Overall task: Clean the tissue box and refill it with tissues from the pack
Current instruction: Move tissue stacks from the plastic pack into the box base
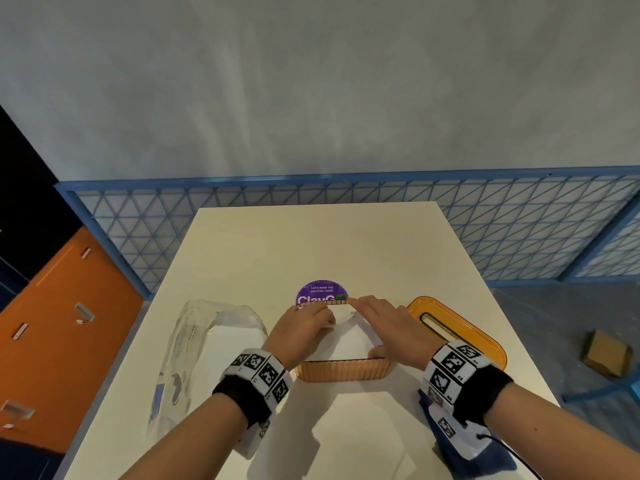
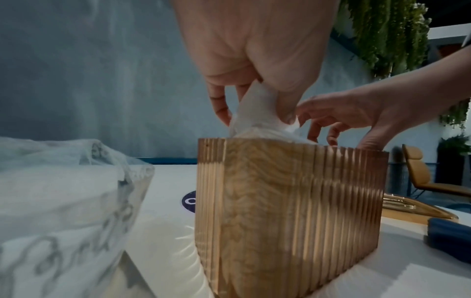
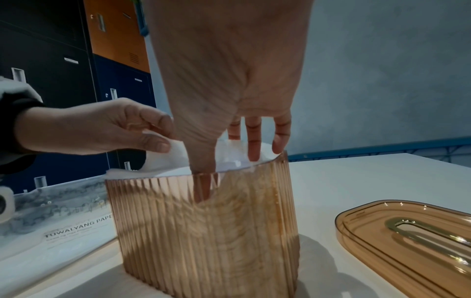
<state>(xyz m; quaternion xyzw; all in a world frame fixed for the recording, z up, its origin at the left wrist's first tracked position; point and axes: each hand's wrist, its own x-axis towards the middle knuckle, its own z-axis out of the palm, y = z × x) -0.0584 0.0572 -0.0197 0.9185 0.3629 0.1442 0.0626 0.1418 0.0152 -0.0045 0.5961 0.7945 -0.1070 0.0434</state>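
Meanwhile, the left hand (image 1: 304, 325) pinched a tissue (image 2: 254, 113) above the box (image 1: 346, 370); the right hand (image 1: 388, 327), fingers (image 3: 254, 139) straight, pressed tissues inside.

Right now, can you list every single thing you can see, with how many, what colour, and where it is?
Tissue box: one, see-through amber, ribbed, open-topped, middle of the table.
Tissues: a white stack inside the box, top sheet lifted.
Lid: one, amber with a slot, lying flat to the right of the box.
Tissue pack: one, clear plastic wrapper, left of the box.
Sticker: one, round, purple, on the table behind the box.
Cloth: one, dark blue, near right of the box.
Table: one, cream white.
Lockers: orange and dark blue, far left.
Left hand: pinches the top tissue.
Right hand: fingers in the box on the tissues.
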